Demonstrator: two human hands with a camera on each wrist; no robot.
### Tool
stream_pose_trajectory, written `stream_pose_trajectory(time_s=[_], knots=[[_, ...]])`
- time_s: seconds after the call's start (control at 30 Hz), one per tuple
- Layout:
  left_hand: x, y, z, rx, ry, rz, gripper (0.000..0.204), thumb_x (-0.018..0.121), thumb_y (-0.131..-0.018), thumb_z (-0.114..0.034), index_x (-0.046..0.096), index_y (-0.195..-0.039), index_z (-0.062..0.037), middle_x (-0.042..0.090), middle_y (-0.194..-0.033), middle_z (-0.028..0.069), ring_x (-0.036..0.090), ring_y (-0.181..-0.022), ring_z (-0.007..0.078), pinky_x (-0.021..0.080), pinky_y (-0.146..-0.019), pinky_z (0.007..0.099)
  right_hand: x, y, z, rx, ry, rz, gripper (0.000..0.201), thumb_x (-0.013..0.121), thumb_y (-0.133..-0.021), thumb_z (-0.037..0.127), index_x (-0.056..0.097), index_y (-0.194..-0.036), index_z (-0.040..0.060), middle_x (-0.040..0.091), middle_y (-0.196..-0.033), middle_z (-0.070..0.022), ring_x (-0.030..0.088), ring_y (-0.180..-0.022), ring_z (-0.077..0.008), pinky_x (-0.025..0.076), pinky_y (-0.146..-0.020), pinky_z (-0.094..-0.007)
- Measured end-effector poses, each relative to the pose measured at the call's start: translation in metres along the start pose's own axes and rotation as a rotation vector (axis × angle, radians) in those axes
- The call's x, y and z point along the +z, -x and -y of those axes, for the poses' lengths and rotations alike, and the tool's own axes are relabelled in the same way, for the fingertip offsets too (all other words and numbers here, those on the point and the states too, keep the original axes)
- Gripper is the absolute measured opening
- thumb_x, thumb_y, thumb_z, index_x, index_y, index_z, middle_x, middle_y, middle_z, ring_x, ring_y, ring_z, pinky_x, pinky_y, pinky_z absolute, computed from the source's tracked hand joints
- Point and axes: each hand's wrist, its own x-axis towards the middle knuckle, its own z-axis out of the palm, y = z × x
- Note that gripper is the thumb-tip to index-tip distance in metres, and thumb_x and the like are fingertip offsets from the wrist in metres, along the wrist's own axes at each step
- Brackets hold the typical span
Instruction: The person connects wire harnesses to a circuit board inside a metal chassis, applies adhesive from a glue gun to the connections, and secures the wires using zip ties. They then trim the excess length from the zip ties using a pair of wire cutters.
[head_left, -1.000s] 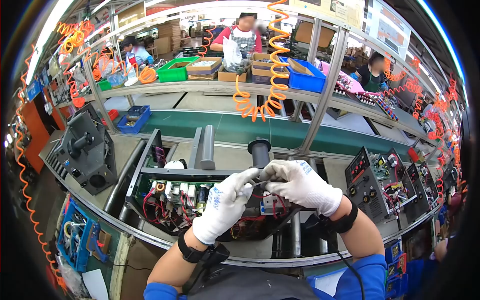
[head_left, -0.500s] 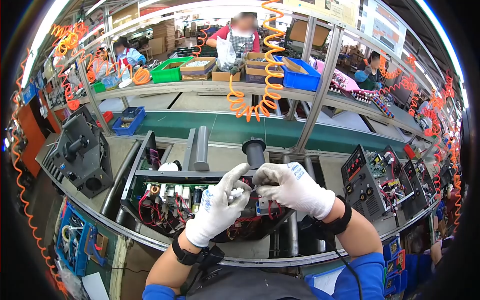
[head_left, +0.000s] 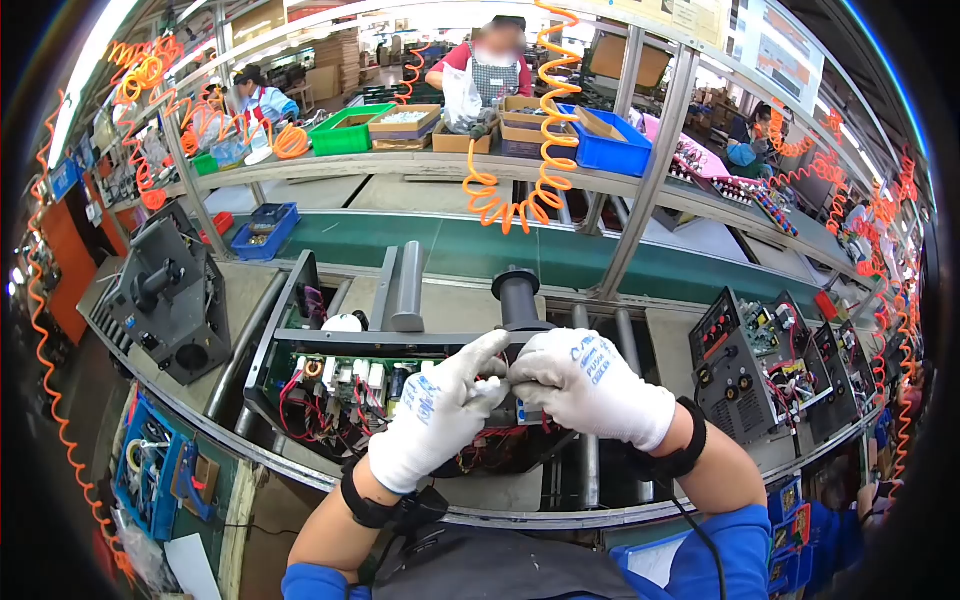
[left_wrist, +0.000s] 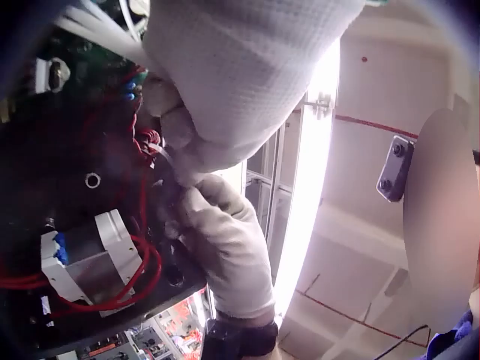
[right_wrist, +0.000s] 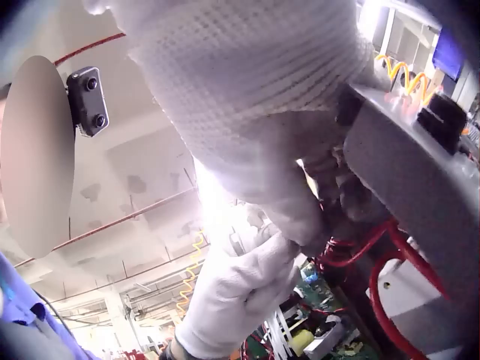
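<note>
An open black machine chassis (head_left: pixel 290 345) lies on the bench, showing a circuit board (head_left: pixel 350 385) and red wires (head_left: pixel 470 450). Both hands wear white gloves and meet above its right end. My left hand (head_left: pixel 487 376) pinches a thin pale strip (left_wrist: pixel 166 157) between thumb and fingers. My right hand (head_left: pixel 522 380) curls its fingers round the same strip, tip to tip with the left. In the left wrist view the right glove (left_wrist: pixel 225 247) sits by red wires (left_wrist: pixel 112 296) and a white-and-blue part (left_wrist: pixel 79 251). In the right wrist view the left glove (right_wrist: pixel 232 300) reaches up to the right fingers (right_wrist: pixel 300 214).
A black spool post (head_left: pixel 518 295) and a grey tube (head_left: pixel 408 285) stand behind the chassis. Other open machines sit at the left (head_left: pixel 170 295) and right (head_left: pixel 750 360). A green conveyor belt (head_left: pixel 480 255) runs behind. An orange coiled hose (head_left: pixel 535 150) hangs above. Other people work at the far shelf.
Both hands stay joined over the chassis' right end. The left index finger now stretches further toward the right hand, and the fingertips have closed tighter together.
</note>
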Motion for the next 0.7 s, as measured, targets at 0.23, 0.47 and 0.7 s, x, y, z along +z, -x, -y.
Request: stream_pose_trajectory(time_s=[0.23,0.47,0.7], knots=[[0.005,-0.002,0.000,0.110,-0.512,-0.218,0.014,0.064,-0.085,-0.014,0.060,-0.097,-0.0077,0.058,-0.093,0.0101,0.063,-0.068,0.0299,0.052,-0.060,0.0366,0.026,0.011,0.019,-0.198,0.108,0.027,0.013,0.064,-0.067,0.008,0.056,-0.076,0.0101,0.055,-0.076,-0.0072,0.056,-0.075,-0.0264,0.043,-0.065,-0.0389],[-0.001,-0.002,0.018,0.088,-0.523,-0.271,0.015,0.070,-0.082,-0.020,0.060,-0.087,-0.0098,0.055,-0.083,0.0093,0.063,-0.067,0.0290,0.049,-0.059,0.0370,0.058,0.014,0.032,-0.158,0.086,-0.177,0.014,0.062,-0.067,0.004,0.057,-0.080,0.0061,0.055,-0.081,-0.0099,0.057,-0.076,-0.0275,0.045,-0.069,-0.0392],[0.000,-0.006,0.010,-0.006,-0.456,-0.241,0.019,0.075,-0.077,-0.013,0.059,-0.083,-0.0035,0.055,-0.077,0.0108,0.057,-0.068,0.0272,0.046,-0.062,0.0354,0.102,0.027,0.048,0.520,-1.759,-0.545,0.014,0.056,-0.096,0.005,0.059,-0.108,-0.0006,0.064,-0.107,-0.0102,0.042,-0.046,-0.0011,0.032,-0.039,-0.0179]])
